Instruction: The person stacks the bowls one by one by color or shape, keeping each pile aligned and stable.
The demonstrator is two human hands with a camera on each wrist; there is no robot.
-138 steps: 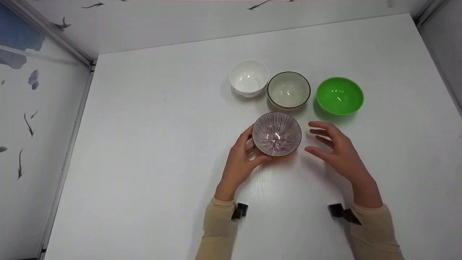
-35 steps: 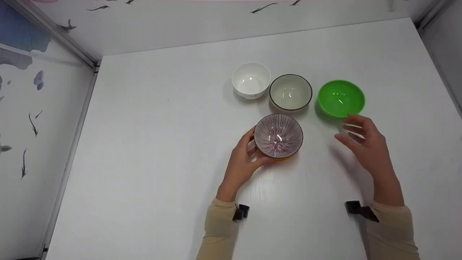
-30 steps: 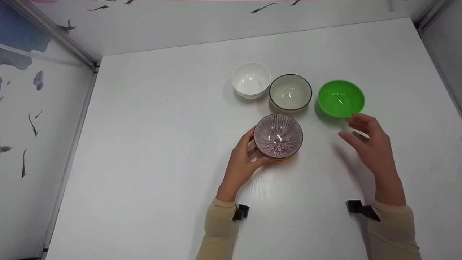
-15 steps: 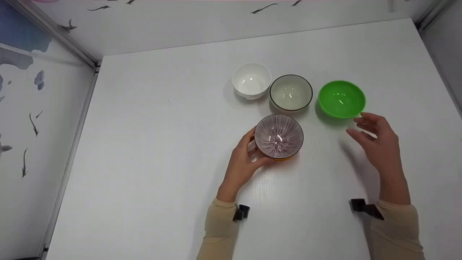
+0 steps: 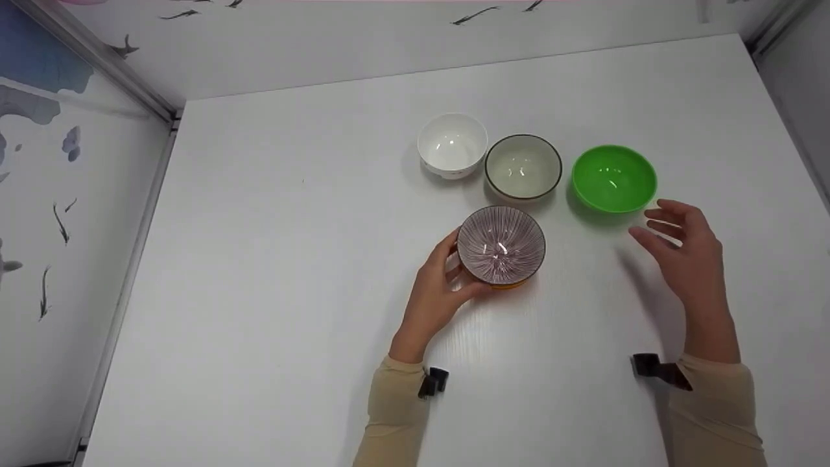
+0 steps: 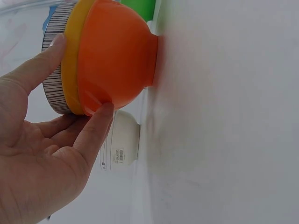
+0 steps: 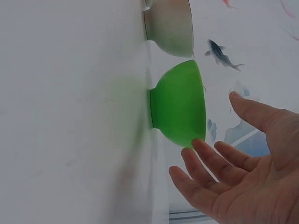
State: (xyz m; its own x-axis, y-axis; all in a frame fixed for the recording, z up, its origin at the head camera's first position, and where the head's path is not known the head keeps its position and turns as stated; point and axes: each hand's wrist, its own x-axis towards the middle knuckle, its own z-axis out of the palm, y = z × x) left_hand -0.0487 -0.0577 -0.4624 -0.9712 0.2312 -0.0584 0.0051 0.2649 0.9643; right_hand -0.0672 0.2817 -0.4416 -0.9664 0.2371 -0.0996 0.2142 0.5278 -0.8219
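Observation:
My left hand grips the side of a stack of nested bowls, thumb toward me and fingers round the left. On top is a bowl with purple stripes inside. The left wrist view shows a yellow bowl under it and an orange bowl lowest, its foot at the tabletop. To the right, my right hand holds nothing. Its fingers are spread and slightly bent, close to the near right rim of a green bowl.
Behind the stack stand a cream bowl with a dark rim and a white bowl, side by side. The white table meets patterned panels at the back and left.
My right hand has moved from beside the stack to the right, toward the green bowl's near edge, then slightly past it. The left hand keeps its grip on the stack.

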